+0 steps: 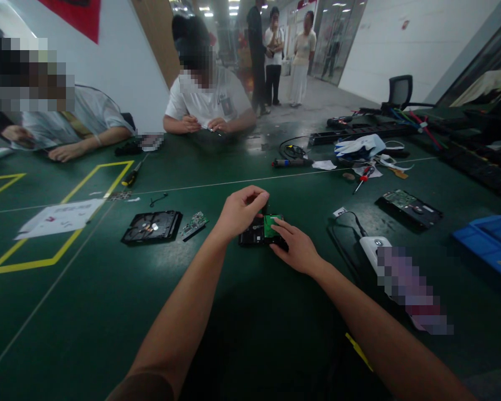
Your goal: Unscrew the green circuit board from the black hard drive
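Note:
A black hard drive (251, 238) with a green area (271, 225) on its upper face lies flat on the dark green table between my hands. My right hand (297, 246) grips its right side, fingers resting on the green part and thumb at the near edge. Over the drive's far left part, my left hand (241, 211) is raised with thumb and forefinger pinched together. What is in that pinch, if anything, I cannot make out. To the left are an opened hard drive (152, 226) and a small green circuit board (195, 224).
Another drive (411, 209), a white device with a cable (373, 248) and a blue tray (488, 239) lie to the right. Beyond are a red screwdriver (364, 178), gloves (359, 146) and a pen-like driver (292, 163). Papers (58, 218) lie left. Two people sit across the table.

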